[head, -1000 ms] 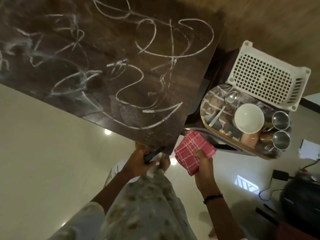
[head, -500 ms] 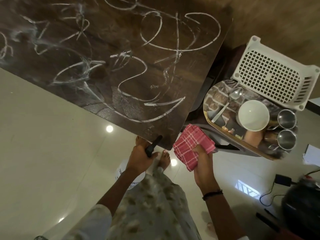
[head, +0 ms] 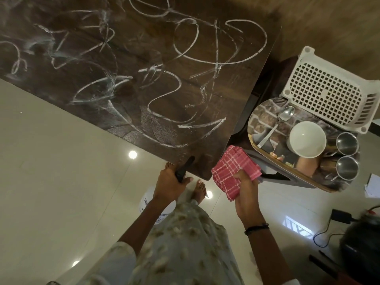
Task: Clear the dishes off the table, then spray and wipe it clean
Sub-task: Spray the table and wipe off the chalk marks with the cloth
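Observation:
The dark wooden table (head: 86,23) carries white chalk-like scribbles and no dishes. My left hand (head: 170,182) grips the black trigger head of a white spray bottle (head: 153,202), held just below the table's near corner. My right hand (head: 245,189) holds a folded red checked cloth (head: 232,167) beside that corner, off the table top. The dishes lie on a shiny oval tray (head: 265,120) to the right: a spoon (head: 276,125), a white bowl (head: 307,138) and two steel cups (head: 347,155).
A white perforated plastic basket (head: 327,89) sits behind the tray on a dark side stand. Glossy pale floor lies below and left. A black round appliance (head: 362,245) with a cable and charger sits at the lower right. My bare feet stand under the table corner.
Both hands have risen slightly toward the table's near corner, still gripping the bottle and the cloth. The view has shifted a little.

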`<state>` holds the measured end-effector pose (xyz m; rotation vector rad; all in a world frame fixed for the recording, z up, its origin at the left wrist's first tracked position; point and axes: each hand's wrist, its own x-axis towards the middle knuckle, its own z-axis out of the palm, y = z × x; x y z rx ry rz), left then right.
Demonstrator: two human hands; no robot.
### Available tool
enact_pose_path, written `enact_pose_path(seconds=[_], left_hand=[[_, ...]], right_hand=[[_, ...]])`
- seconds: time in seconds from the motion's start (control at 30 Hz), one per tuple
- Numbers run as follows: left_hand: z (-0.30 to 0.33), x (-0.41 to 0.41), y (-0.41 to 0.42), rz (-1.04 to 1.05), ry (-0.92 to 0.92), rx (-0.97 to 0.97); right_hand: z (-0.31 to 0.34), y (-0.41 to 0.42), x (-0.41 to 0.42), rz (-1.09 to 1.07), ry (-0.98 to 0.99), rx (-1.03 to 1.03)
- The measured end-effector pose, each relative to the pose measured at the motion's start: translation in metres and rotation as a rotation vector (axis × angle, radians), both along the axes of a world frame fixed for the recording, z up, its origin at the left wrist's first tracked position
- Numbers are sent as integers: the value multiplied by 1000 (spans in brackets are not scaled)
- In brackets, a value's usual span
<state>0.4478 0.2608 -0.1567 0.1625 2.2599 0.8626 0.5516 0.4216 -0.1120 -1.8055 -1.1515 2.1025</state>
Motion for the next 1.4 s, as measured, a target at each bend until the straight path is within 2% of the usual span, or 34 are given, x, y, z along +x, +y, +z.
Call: enact_pose_path(seconds=[0.1,0.2,0.27,0.3,0.4,0.47,0.53,0.57,0.7,0.8,0.9,1.07,1.17,1.27,1.33,1.4], left_hand=[[-2,2,-6,-132,-25,18],[-2,6,-9,-158,-40,-68],[-1,4,-12,-105,-28,-91],[-1,2,-15,-67,-29,-78],[0,-9,-26,-8,-27,16],[2,-16,-32,-13,0,72],[5,-22,-34,-25,30,94],[6,-25,-34,-17,30,106],[7,-39,-37,18,64,130],[3,-48,-41,20,102,135],[-1,-54,-42,-3,99,113],[2,-63,-40,-22,90,122],[6,-69,-37,-19,70,131],[7,-74,-34,-18,56,153],[8,-77,-32,-16,49,165],[7,-81,-30,-23,57,164]], right_hand=[[0,-4,-4,19,-7,14],[-2,-9,-6,42,-16,64],[-5,-11,-10,87,0,183],[-7,-12,-14,151,19,311],[-27,-15,-29,568,17,777],[-50,-14,-36,1030,-34,1006],[-71,-13,-34,1394,-158,1163],[-78,-14,-31,1468,-208,1175],[-92,-29,-39,1412,-352,1146],[-100,-44,-74,1331,-365,1087],[-97,-62,-88,1435,-291,1116],[-96,-50,-31,1539,-242,1190],[-96,-24,-19,1500,-327,1182],[-97,-22,-49,1371,-414,1145],[-98,-34,-75,1307,-426,1140],[-98,-49,-90,1334,-383,1157]])
